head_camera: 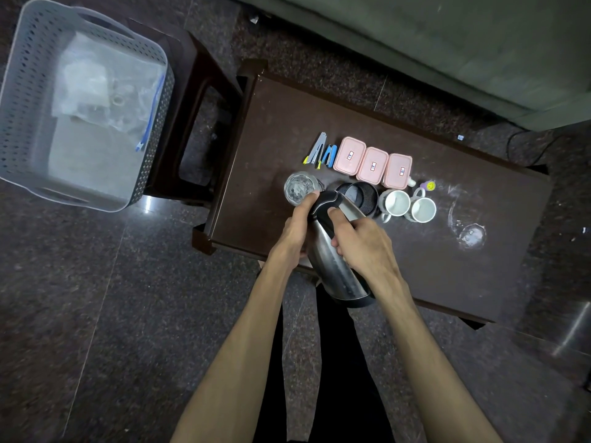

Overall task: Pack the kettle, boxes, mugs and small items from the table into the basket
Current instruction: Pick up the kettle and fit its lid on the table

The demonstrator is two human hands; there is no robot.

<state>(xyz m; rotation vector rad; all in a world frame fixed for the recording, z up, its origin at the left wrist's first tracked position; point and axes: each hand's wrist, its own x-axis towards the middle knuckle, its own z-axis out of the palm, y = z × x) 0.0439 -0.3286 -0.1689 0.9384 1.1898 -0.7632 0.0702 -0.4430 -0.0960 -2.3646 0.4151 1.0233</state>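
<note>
Dark stone floor surrounds the bench, where left hand and right hand grip the tilted kettle at its near edge; next, carry it to the basket at ten o'clock.

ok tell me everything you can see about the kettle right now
The kettle has a brushed-metal body with a black handle, lid area and dark base ring. It is tipped well over, its top pointing away toward the items on the table, its base toward the person. Both hands hold it: the left hand at the handle side, the right hand wrapped over the body. It appears lifted off the table.
</note>
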